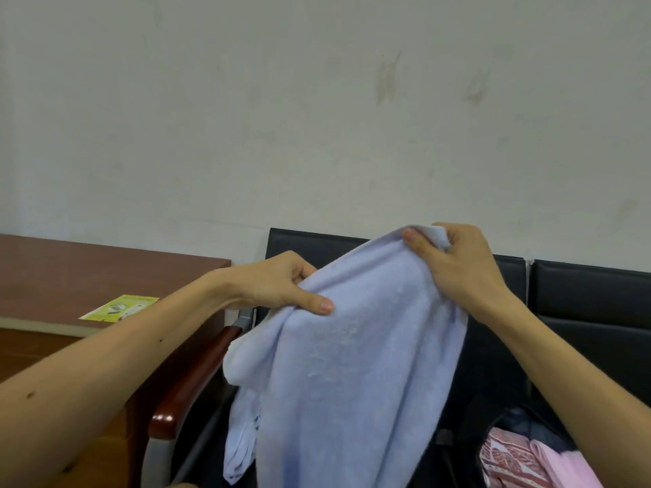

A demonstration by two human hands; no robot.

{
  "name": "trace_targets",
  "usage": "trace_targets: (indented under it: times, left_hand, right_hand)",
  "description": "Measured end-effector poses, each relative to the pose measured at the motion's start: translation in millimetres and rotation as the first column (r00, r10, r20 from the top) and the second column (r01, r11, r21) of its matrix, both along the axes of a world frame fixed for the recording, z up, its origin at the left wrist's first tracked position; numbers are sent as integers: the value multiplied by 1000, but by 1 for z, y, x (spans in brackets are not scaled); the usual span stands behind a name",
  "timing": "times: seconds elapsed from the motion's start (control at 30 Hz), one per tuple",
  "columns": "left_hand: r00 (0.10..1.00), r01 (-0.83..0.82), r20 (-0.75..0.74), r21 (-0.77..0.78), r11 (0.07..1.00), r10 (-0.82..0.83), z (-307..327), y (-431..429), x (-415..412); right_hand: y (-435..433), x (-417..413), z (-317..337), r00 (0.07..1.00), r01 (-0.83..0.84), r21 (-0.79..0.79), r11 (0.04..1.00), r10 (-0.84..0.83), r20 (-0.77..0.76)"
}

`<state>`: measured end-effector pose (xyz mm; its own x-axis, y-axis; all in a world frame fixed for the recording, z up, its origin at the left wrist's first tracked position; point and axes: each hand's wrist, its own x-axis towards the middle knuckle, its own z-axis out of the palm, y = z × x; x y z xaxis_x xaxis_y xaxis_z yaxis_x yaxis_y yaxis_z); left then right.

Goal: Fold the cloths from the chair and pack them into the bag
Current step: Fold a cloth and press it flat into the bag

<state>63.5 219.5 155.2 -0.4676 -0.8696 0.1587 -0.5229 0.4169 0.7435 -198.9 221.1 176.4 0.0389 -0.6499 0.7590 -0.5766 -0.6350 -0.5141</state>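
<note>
Pale scuffed wall [246,118]; reddish-brown wooden desk [88,269] left, yellow-green leaflet [119,307] on it.

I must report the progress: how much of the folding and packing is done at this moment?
Seemingly done: a pink cloth and a red-patterned cloth lie at lower right, apparently in a dark bag. In hand: the left hand and right hand pinch the top edge of a light blue terry towel, held up unfolded before the black padded chair. Left: folding and packing it.

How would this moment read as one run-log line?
stage: folding | left hand: pinches blue towel | right hand: pinches towel's top edge | towel: hangs before black chair
</note>
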Motion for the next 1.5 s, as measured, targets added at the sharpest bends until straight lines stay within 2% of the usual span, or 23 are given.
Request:
trace_targets:
  times: [0.13,0.23,0.37,0.43,0.5,0.57,0.63,0.7,0.87,1.03,1.2,1.33,1.5]
  left_hand:
    - [997,7,70,130,991,-16,-17,3,24]
    - [990,-26,139,154,988,5,-29,1,37]
    - [996,-64,68,163,984,53,-56,-3,45]
    - [995,-49,-78,182,982,64,-76,-5,47]
    - [938,-60,-325,199,978,124,-102,-2,46]
    - [795,-105,-560,252,962,233,-130,6,40]
    - [654,-186,-663,327,927,365,-156,17,29]
    - [578,-277,-665,385,880,473,-179,26,19]
    - [517,-353,-652,428,832,555,-219,34,9]
    - [500,-390,-632,446,806,592,-229,33,2]
    - [491,-443,-611,438,782,621,-243,32,-1]
    - [495,-491,-560,451,746,665,-255,32,10]
    - [481,-580,-479,454,676,734,-267,22,30]
  right_hand:
    - [-3,-16,-13,997,38,27,999,-40,63]
    - [1,-28,-27,997,40,72,997,-45,64]
    - [14,-43,-73,995,33,251,968,-56,84]
    - [20,-51,-100,980,6,322,947,-69,185]
    - [27,-53,-129,951,-35,397,917,-91,294]
    - [30,-52,-161,925,-65,468,881,-122,358]
    - [34,-46,-185,910,-75,523,849,-156,385]
    - [38,-42,-202,910,-64,557,828,-181,373]
    - [42,-37,-231,877,-99,610,786,-221,427]
    - [47,-28,-242,825,-107,642,759,-293,484]
    - [45,-27,-259,820,-67,693,718,-356,448]
    - [48,-30,-275,851,-14,788,616,-407,333]
    - [45,-33,-270,901,-38,814,580,-333,279]
